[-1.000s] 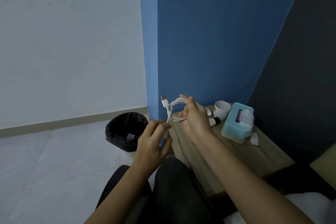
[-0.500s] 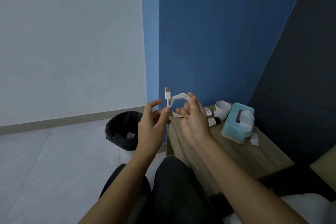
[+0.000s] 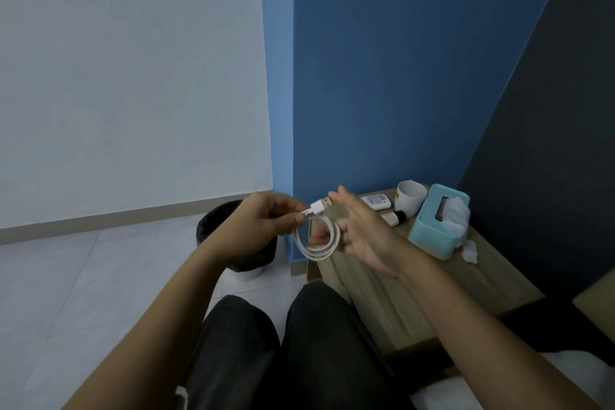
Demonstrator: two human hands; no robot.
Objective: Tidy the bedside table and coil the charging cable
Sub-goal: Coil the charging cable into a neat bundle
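A white charging cable (image 3: 318, 252) hangs as a small coil of a few loops in front of my knees. Its USB plug sticks out to the right at the top. My left hand (image 3: 266, 220) pinches the cable just behind the plug, so the coil dangles from those fingers. My right hand (image 3: 366, 236) is beside the coil on its right, palm turned left and fingers spread; its thumb reaches toward the loop without gripping it. The wooden bedside table (image 3: 416, 293) stands right of my hands.
On the table's far end are a white mug (image 3: 411, 198), a teal tissue box (image 3: 432, 236), a small white device (image 3: 376, 201), a short tube (image 3: 392, 218) and a crumpled tissue (image 3: 470, 251). A black-lined bin (image 3: 208, 226) stands on the floor behind my left hand.
The coil passed from my right hand to my left. My left hand rose and took the cable by the plug end; my right hand let go and spread its fingers.
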